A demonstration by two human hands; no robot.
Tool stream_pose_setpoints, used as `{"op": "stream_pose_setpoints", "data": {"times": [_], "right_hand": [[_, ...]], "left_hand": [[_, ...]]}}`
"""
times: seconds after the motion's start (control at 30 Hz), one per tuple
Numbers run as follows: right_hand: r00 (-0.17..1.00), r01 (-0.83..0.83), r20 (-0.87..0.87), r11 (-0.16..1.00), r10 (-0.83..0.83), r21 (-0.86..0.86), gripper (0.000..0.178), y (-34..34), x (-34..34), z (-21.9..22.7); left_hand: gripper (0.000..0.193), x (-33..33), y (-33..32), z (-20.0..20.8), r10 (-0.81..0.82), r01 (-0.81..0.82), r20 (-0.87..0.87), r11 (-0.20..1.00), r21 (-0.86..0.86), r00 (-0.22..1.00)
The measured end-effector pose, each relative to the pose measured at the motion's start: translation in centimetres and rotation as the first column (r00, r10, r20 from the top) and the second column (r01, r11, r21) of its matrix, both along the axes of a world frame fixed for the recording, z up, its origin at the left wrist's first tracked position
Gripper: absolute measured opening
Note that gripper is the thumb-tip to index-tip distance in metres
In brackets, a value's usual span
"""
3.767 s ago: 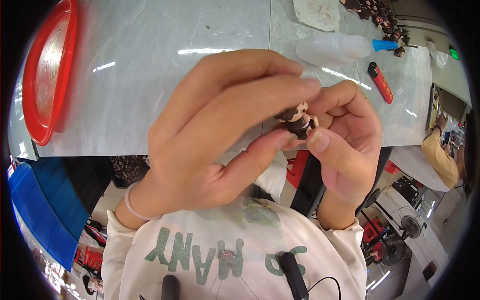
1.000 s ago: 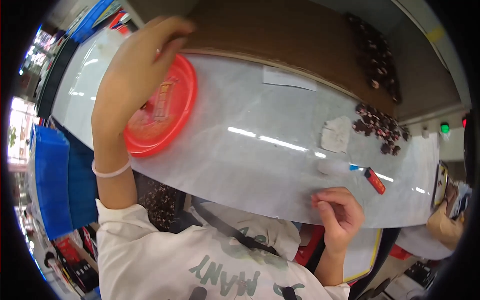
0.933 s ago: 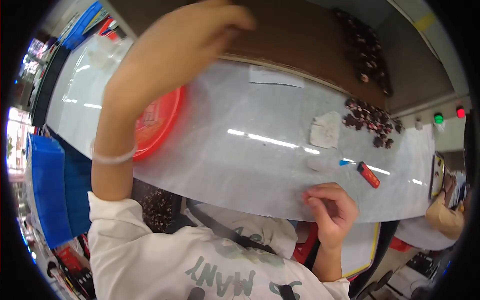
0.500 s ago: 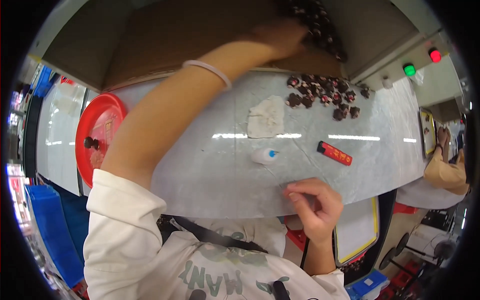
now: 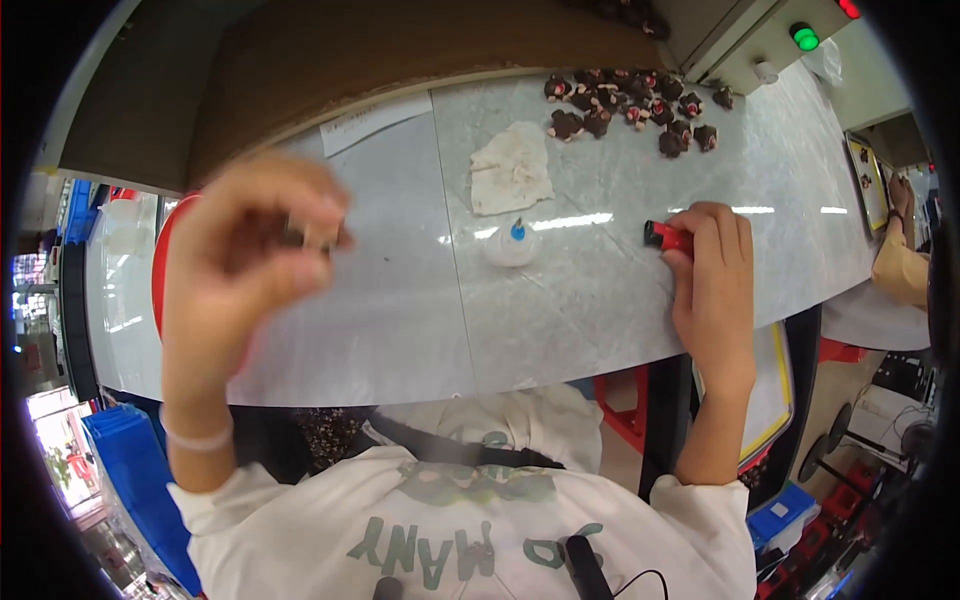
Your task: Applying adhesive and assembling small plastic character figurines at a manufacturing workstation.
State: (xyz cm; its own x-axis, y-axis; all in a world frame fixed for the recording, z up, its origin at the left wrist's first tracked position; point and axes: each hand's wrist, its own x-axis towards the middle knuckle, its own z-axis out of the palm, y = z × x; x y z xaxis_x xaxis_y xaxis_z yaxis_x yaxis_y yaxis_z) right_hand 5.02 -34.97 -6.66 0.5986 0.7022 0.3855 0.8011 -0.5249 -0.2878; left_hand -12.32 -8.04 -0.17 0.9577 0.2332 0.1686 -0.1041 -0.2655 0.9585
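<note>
My left hand (image 5: 215, 270) is raised over the left part of the table, blurred by motion. Its thumb and fingers pinch a small dark and pinkish piece (image 5: 318, 236), too smeared to name exactly. On the right, my right hand (image 5: 718, 265) closes around a red lighter (image 5: 676, 239); the black end points left out of the grip. Between my hands stands a small white bottle (image 5: 511, 247) with a blue tip. Just beyond it lies a crumpled whitish cloth (image 5: 511, 170). Several small dark brown figures (image 5: 640, 105) with pink parts lie at the back of the table.
A brown-floored box (image 5: 400, 45) rises along the far edge, with a green light (image 5: 805, 37) on its right side. A paper strip (image 5: 375, 122) lies before it. A red basin (image 5: 165, 265) sits behind my left hand. At far right shows another person's arm (image 5: 900, 250).
My left hand has come back from the box with a small piece pinched in it. My right hand has moved right and forward and taken hold of the lighter. The view has shifted.
</note>
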Motion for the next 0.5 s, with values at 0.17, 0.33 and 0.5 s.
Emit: {"op": "stream_pose_setpoints", "data": {"times": [0.17, 0.33, 0.5], "right_hand": [[0.997, -0.075, -0.003, 0.997, 0.075, 0.006, 0.022, 0.1, 0.3, -0.6], [0.931, -0.145, -0.264, 0.919, 0.252, 0.367, 0.019, 1.8, -1.2, 2.0], [0.888, -0.129, -0.349, 0.892, 0.299, 0.434, 0.025, 4.9, -2.9, 4.9]], "left_hand": [[0.029, -5.0, -4.5, -3.1, 0.16, -0.193, -0.114, 0.902, -0.387, 0.98], [0.03, -5.3, -6.6, -6.0, 0.264, -0.257, -0.056, 0.838, -0.481, 0.963], [0.031, -4.7, -6.7, -6.9, 0.249, -0.249, -0.07, 0.822, -0.512, 0.966]]}}
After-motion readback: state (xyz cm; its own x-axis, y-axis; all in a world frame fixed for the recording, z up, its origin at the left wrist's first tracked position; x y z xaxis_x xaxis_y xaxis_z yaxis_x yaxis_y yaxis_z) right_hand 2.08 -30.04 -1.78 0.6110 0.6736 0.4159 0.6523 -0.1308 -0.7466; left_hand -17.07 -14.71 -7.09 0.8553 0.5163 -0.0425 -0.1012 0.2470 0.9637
